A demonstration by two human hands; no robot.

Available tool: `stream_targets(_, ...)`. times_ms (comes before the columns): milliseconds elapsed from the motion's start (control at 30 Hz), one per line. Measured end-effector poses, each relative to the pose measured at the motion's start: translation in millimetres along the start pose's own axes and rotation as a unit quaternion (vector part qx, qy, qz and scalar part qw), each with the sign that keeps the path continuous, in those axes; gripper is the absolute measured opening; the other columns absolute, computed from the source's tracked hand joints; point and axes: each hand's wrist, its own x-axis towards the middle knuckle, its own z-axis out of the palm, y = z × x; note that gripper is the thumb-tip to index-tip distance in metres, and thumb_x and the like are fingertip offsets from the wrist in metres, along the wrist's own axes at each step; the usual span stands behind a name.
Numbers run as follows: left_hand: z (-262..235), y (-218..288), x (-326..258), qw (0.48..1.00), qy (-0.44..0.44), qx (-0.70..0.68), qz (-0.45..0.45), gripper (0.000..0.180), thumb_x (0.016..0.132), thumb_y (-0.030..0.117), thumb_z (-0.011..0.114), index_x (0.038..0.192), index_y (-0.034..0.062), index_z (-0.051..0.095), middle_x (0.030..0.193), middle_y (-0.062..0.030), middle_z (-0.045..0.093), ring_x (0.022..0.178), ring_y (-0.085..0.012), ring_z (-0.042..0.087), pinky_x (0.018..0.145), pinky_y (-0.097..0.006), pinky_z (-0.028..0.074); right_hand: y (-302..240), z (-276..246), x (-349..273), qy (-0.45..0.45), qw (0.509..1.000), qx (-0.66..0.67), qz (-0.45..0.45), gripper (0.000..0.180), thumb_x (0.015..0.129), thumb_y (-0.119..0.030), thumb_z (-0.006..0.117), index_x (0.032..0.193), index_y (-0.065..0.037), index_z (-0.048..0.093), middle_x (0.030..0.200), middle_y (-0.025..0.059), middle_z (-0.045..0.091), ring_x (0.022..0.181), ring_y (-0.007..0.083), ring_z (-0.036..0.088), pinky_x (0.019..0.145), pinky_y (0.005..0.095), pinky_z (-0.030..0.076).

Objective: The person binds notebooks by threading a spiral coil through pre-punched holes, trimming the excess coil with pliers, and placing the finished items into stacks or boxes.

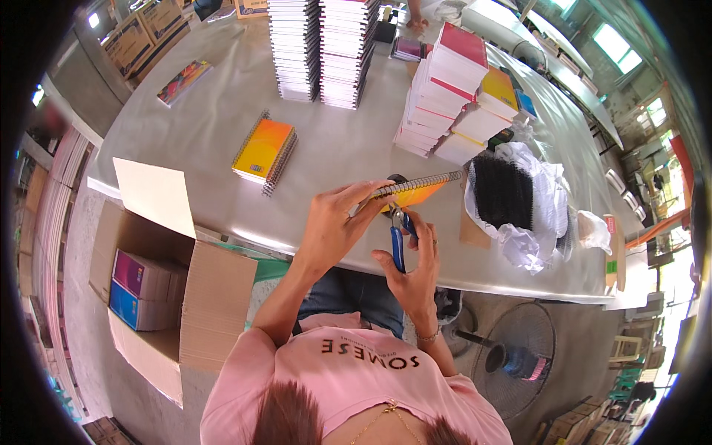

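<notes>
My left hand [330, 226] is closed around one end of a spiral-bound notebook [424, 194] with an orange cover. The notebook is held on edge above the table's near side, its wire coil [437, 179] facing up. In my right hand [419, 271] is a pair of blue-handled pliers [398, 248]. Their metal jaws meet the coil close to my left fingertips; whether they grip the wire cannot be made out. A dark round object [397, 179] shows partly behind the notebook.
Yellow-orange spiral notebooks [268, 144] lie stacked on the table. Behind them rise tall notebook stacks [294, 55]; unbound book blocks [437, 96] stand right. A white plastic bag [550, 185] holds black coils [504, 193]. An open carton [219, 304] sits left, a fan [519, 356] below right.
</notes>
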Motion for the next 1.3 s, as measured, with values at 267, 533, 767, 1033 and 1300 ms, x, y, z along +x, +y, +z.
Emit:
stream_targets(267,6.5,9.9,6.1,1.000,0.015,-0.017,0.013,0.025,0.083,0.002,0.070,0.108,0.0023,0.071,0.089,-0.0124,0.072,0.069,-0.0158,0.064,0.066,-0.027,0.051,-2.4,-1.9,1.4,0.025,0.999,-0.002,-0.024,0.073,0.069,-0.029,0.087,0.130,-0.005,0.054,0.108,0.0107,0.060,0.093,0.0247,0.056,0.074,0.0352,0.045)
stream_targets(533,14.0,11.6,2.9,0.999,0.033,-0.023,0.023,0.025,0.081,-0.001,0.069,0.107,0.0023,0.072,0.089,-0.0114,0.072,0.068,-0.0148,0.062,0.066,-0.027,0.050,-4.7,-6.1,1.6,0.040,0.999,0.003,-0.028,0.072,0.068,-0.027,0.087,0.129,-0.005,0.055,0.109,0.0114,0.061,0.096,0.0266,0.058,0.079,0.0375,0.047)
stream_targets(767,14.1,11.6,-2.1,0.999,0.028,-0.013,0.021,0.028,0.080,-0.005,0.065,0.107,0.0018,0.071,0.090,-0.0107,0.073,0.069,-0.0149,0.063,0.066,-0.027,0.051,-5.2,-4.8,-0.1,0.050,0.998,-0.018,-0.036,0.072,0.068,-0.027,0.087,0.128,-0.005,0.055,0.109,0.0109,0.062,0.098,0.0269,0.059,0.084,0.0392,0.046)
stream_targets(1033,13.9,8.4,-4.3,1.000,0.026,0.001,0.013,0.028,0.082,-0.006,0.062,0.108,0.0012,0.071,0.094,-0.0118,0.073,0.079,-0.0160,0.070,0.072,-0.026,0.054,-3.8,-2.2,-2.3,0.050,0.998,-0.018,-0.038,0.072,0.068,-0.031,0.087,0.128,-0.004,0.056,0.107,0.0106,0.063,0.097,0.0265,0.060,0.082,0.0393,0.048)
stream_targets(1300,13.4,5.2,-8.6,0.999,0.035,0.027,0.007,0.029,0.082,-0.006,0.062,0.110,0.0022,0.070,0.095,-0.0126,0.073,0.082,-0.0170,0.072,0.071,-0.027,0.055,-7.2,-0.2,-3.6,0.037,0.998,-0.035,-0.028,0.071,0.067,-0.029,0.087,0.127,-0.004,0.057,0.101,0.0090,0.064,0.086,0.0240,0.061,0.073,0.0371,0.050)
